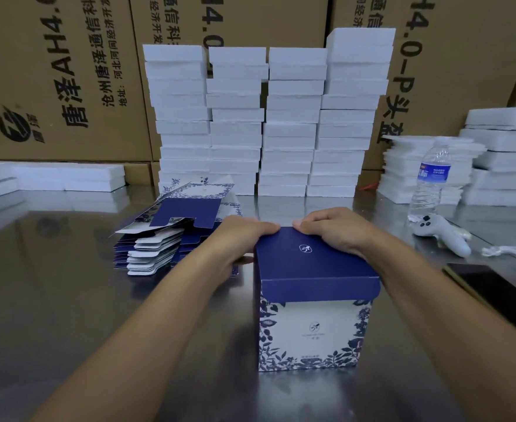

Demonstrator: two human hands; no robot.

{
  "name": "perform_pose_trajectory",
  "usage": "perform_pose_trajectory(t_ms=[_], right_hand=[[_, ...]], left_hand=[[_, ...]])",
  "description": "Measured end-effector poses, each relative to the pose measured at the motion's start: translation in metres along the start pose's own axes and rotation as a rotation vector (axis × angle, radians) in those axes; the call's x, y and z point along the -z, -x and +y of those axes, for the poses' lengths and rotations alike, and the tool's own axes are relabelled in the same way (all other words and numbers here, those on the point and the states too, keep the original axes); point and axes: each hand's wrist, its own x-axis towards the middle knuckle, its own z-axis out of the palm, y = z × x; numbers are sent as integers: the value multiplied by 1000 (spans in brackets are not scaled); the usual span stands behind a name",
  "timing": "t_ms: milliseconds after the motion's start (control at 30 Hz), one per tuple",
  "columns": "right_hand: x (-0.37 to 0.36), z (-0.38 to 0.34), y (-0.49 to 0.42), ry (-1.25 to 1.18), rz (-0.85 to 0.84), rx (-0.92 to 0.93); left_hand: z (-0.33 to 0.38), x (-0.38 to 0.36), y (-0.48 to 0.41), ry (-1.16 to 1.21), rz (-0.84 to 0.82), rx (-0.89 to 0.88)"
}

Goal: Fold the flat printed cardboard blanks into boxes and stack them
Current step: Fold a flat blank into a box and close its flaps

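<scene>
A folded box (313, 324) with a dark blue lid and white sides printed with blue flowers stands upright on the steel table (68, 300). My left hand (244, 236) grips the lid's far left edge, fingers curled over it. My right hand (332, 231) holds the far right edge the same way. A pile of flat printed blanks (171, 233) lies to the left, behind my left forearm.
Tall stacks of white foam blocks (269, 123) stand at the back, with more at the right (500, 159) and left. A water bottle (430, 178), a white controller (442, 236) and a dark phone (500, 296) lie at the right. Brown cartons line the wall.
</scene>
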Motion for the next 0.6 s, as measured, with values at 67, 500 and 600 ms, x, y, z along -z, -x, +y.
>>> perform_pose_trajectory(t_ms=[67, 500, 600], right_hand=[[0, 1, 0, -25, -2, -9], [3, 6, 3, -53, 81, -75], [2, 5, 1, -26, 73, -75]], left_hand=[[2, -3, 0, -6, 20, -16], [0, -4, 4, -1, 22, -18], [-4, -7, 8, 123, 31, 27]])
